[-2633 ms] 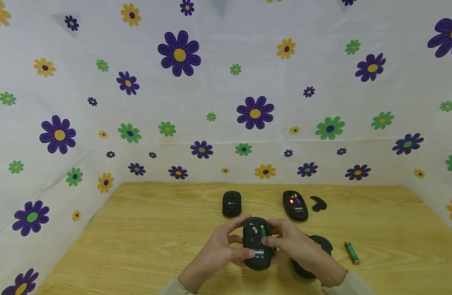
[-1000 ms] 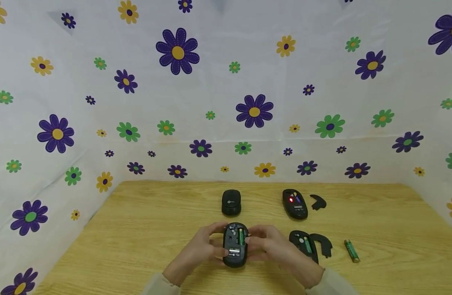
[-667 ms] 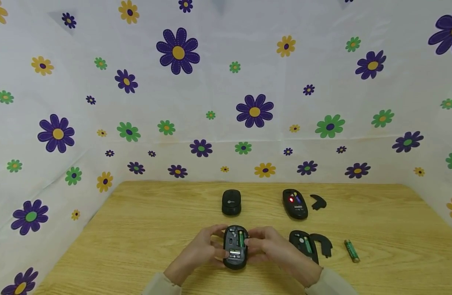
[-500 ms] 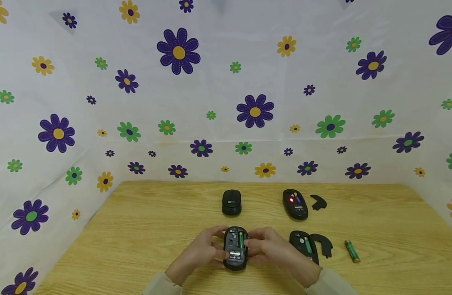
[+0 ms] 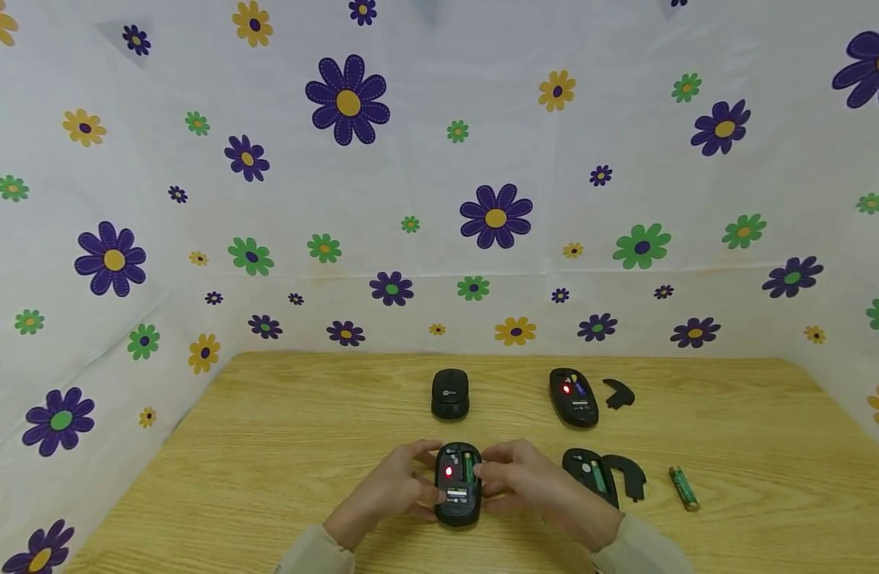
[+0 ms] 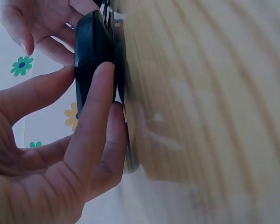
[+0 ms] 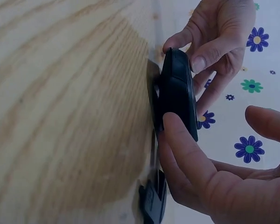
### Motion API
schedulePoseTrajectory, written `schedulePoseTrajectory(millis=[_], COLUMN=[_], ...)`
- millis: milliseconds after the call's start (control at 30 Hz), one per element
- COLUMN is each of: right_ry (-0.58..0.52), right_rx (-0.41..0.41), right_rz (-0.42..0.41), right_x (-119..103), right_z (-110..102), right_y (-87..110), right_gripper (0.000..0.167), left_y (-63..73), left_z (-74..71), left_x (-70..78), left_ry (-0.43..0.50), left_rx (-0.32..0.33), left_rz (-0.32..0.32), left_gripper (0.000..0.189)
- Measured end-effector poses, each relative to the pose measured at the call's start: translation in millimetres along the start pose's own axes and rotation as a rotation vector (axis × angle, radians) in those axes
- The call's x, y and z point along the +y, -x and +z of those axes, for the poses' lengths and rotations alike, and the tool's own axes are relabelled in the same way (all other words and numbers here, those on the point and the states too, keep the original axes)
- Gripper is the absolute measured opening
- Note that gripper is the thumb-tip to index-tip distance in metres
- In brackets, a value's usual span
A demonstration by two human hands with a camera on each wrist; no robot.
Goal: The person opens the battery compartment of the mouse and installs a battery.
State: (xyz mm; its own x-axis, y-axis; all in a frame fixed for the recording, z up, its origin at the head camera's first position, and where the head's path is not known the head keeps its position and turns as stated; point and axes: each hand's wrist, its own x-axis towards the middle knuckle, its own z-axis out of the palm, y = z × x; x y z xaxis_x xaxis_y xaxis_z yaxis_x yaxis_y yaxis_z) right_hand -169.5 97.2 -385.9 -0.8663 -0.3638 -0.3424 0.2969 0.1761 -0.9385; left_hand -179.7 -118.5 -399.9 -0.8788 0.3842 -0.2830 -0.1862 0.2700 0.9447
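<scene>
A black computer mouse (image 5: 457,509) is held underside up low over the table, between both hands. A green battery (image 5: 469,469) sits in its uncovered compartment, and a red light glows on its underside. My left hand (image 5: 392,485) grips the left side, its thumb on the upper edge and its fingers along the side, as the left wrist view shows. My right hand (image 5: 531,485) rests its fingers (image 7: 177,133) against the other side. The right thumb (image 7: 266,122) stands off the mouse. Whether the mouse touches the table cannot be told.
A second upturned mouse (image 5: 577,465) with a battery lies right of my hand, beside a battery cover (image 5: 632,476). Farther right is a loose green battery (image 5: 683,489). At the back are a right-side-up mouse (image 5: 450,395), a lit upturned mouse (image 5: 576,410) and another cover (image 5: 619,394).
The mouse in my hands has moved left and down since the oldest frame, and my right thumb has left the battery. The red light on it has come on within the last half second.
</scene>
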Motion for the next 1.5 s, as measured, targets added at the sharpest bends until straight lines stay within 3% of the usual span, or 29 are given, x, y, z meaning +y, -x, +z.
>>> schedulePoseTrajectory(millis=[367, 700, 1067, 1500], right_ry=[0.064, 0.130, 0.152, 0.068], right_rx=[0.095, 0.166, 0.203, 0.221], right_rz=[-0.082, -0.066, 0.004, 0.049], right_x=[-21, -43, -56, -51], right_z=[-14, -26, -40, -42], right_y=[-3.8, -22.1, -58.6, -89.1], right_gripper=[0.050, 0.047, 0.046, 0.042], left_y=[-6.5, -21.3, -51.5, -81.6], left_z=[-16.0, -30.4, -45.1, -52.8], left_x=[10.9, 20.1, 23.8, 25.7], left_ry=[-0.157, -0.167, -0.144, -0.071], left_rx=[0.105, 0.207, 0.228, 0.226], left_rz=[0.040, 0.093, 0.064, -0.019], left_gripper=[0.062, 0.058, 0.055, 0.055])
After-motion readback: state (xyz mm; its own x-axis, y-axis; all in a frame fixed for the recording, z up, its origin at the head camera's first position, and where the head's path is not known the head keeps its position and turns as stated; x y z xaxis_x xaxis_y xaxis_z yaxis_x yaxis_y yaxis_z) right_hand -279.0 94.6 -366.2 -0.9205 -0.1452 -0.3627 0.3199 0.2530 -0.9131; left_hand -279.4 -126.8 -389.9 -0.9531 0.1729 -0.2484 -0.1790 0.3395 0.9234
